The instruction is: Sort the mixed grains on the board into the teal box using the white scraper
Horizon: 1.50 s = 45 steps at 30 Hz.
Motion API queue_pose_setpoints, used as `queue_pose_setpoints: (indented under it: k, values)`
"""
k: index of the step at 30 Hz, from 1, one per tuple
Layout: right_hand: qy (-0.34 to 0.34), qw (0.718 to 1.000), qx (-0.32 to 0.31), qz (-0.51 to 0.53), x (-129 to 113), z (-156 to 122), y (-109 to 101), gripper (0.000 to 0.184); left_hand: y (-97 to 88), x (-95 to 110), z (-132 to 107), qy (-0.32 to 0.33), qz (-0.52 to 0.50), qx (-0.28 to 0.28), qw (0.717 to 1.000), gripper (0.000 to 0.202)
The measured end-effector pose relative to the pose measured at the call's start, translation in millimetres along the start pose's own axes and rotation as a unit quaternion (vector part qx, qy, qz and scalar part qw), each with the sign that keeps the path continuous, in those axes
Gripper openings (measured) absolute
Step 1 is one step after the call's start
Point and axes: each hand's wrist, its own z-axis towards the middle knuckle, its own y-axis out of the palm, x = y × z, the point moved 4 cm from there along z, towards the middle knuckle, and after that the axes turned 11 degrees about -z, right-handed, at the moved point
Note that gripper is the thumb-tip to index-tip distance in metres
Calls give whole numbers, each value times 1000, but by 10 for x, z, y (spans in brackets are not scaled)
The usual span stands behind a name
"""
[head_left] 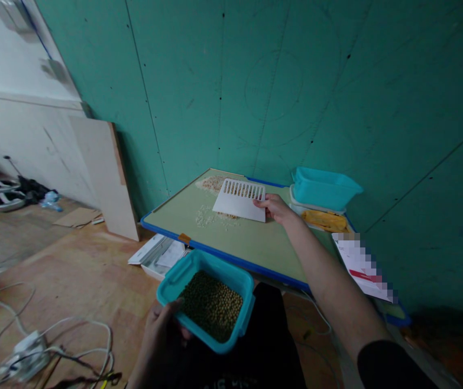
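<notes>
My left hand (pixel 166 319) grips the near left rim of a turquoise plastic container (pixel 231 340), held tilted over my lap below the table edge. Inside lie dark green beans (pixel 199 294) and pale yellow beans (pixel 226 308), side by side. Over the table, my right hand (pixel 274 208) pinches the right edge of a white slotted scraper (pixel 237 208), its row of slots along the far side. Through the slots some yellowish bits show. Pale grains (pixel 207 216) are scattered by its left, and a heap of lighter grains (pixel 213 183) lies behind it.
A second turquoise container (pixel 324 189) stands at the table's (pixel 255 248) back right. In front of it sits a tray with something yellow (pixel 324 220), then a white-and-red card (pixel 363 270). A green wall (pixel 199 97) rises behind; cables and a power strip (pixel 28 351) lie on the floor.
</notes>
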Motion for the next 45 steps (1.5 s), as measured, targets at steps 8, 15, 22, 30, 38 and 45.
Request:
queue_pose_setpoints:
  k: [8,15,22,30,38,45]
  values:
    - [-1,1000,5,8,-11,1,38,28,-39,-105,78,-14,-41,-12,999,53]
    - [20,1000,-11,14,-10,-41,98,17,46,91,-49,10,18,15,1000,53]
    - [24,999,-44,20,26,-46,129,16,62,109,-75,16,22,11,1000,53]
    - [23,997,-72,18,79,-35,160,12,18,54,-28,11,8,11,1000,53]
    - [32,996,-79,29,11,-133,182,18,-16,7,14,2,0,-1,1000,54]
    - [18,996,-88,25,-7,-142,194,21,21,68,-39,29,19,2,999,55]
